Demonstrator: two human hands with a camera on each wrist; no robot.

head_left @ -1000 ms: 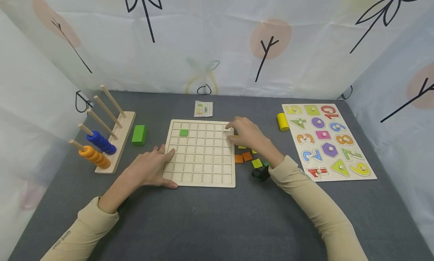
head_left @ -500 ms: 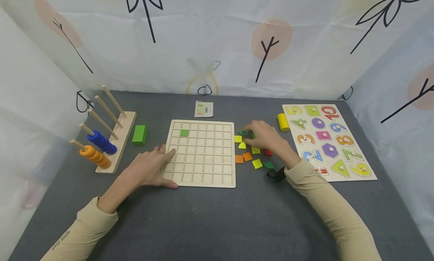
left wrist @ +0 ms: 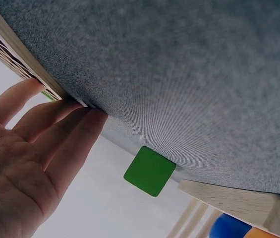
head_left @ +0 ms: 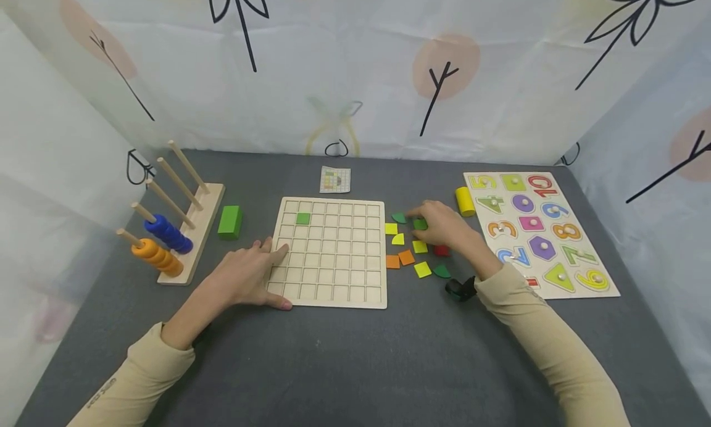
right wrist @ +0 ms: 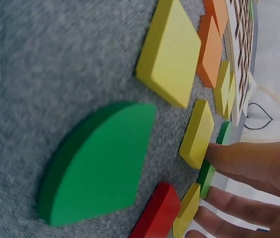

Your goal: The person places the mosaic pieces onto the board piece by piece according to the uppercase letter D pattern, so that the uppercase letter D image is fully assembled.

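My left hand [head_left: 248,273] steadies the left side of the wooden grid board [head_left: 333,296]. Its fingers are fairly straight: one fingertip lies over the board and the thumb is at the lower left corner. A green square tile [head_left: 302,218] sits in the grid's upper left. My right hand [head_left: 444,223] is among the loose tiles, with thumb and fingertips at opposite sides of another green tile [head_left: 420,224]. In the right wrist view that green tile [right wrist: 206,177] shows between thumb and fingers, low against the cloth.
Yellow tiles [head_left: 422,269], orange tiles [head_left: 407,257], a red tile [head_left: 441,250] and green rounded tiles [head_left: 442,271] surround the right hand. A pattern card [head_left: 336,180] lies behind the board. A peg stand [head_left: 202,212] and green block [head_left: 230,222] are left; a yellow cylinder [head_left: 465,202] and number puzzle [head_left: 513,248] right.
My right hand has left the board's upper right edge and moved right to the loose tiles, uncovering several of them. My left hand stays at the board's left side.
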